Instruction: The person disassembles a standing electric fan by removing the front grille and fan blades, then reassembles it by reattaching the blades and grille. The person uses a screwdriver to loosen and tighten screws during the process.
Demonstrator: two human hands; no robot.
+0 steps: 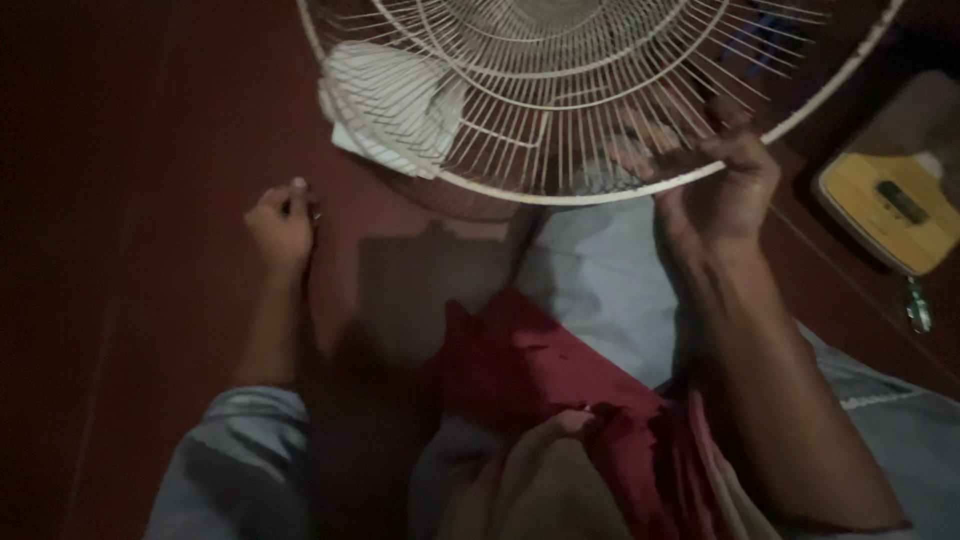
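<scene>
Your right hand (pixel 725 185) had a closed grip on the lower rim of the round white wire fan guard (pixel 560 100), while your left hand (pixel 282 225) sat well apart down-left, pinching something too small to identify.

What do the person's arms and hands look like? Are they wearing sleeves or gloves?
No gloves: both hands are bare. The left hand has a short grey sleeve further up its arm, leaving the forearm uncovered. The right hand has a long bare forearm too, with grey cloth only near its upper end. The dim light hides any ring or watch.
</scene>
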